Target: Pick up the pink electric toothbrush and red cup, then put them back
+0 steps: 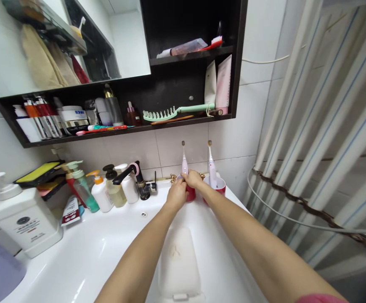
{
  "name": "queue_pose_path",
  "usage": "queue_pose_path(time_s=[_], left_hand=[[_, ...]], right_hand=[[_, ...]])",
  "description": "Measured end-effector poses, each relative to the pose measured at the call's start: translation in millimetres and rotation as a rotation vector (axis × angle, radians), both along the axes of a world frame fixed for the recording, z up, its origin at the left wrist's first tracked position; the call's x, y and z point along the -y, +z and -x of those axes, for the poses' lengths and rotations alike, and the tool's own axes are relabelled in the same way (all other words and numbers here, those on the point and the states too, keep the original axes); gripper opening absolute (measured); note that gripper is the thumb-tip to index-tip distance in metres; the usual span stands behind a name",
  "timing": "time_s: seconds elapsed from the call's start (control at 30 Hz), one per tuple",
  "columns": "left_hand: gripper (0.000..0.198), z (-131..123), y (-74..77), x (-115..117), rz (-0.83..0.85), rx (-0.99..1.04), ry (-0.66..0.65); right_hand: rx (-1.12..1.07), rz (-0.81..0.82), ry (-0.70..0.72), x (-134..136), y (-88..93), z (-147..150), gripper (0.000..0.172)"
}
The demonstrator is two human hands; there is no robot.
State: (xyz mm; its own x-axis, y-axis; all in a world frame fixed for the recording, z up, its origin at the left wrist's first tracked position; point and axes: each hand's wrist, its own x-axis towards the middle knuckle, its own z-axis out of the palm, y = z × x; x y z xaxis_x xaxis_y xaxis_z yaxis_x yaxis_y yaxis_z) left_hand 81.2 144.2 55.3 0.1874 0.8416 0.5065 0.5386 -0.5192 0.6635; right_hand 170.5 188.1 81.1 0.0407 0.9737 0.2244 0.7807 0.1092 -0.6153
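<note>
Both my arms reach over a white sink (101,252) to its back ledge. My left hand (176,195) wraps around a red cup (190,193). My right hand (193,179) pinches the handle of a pink electric toothbrush (184,162) that stands upright in that cup. A second red cup (218,185) stands just to the right and holds another upright electric toothbrush (211,166).
A black tap (132,174) and several pump bottles (104,191) line the ledge on the left. A large white dispenser (22,219) sits at the near left. A dark shelf (120,130) overhead holds a green comb (170,112) and toiletries. A striped shower curtain (328,139) hangs at right.
</note>
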Motion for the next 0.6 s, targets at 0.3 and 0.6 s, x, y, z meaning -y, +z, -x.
queue_pose_path(time_s=[0.3, 0.6], left_hand=[[0.048, 11, 40.1, 47, 0.071, 0.573, 0.07], [0.08, 7, 101.5, 148, 0.179, 0.991, -0.525]], right_hand=[[-0.212, -0.267, 0.012, 69, 32.4, -3, 0.045], [-1.023, -0.342, 0.591, 187, 66.6, 9, 0.063]])
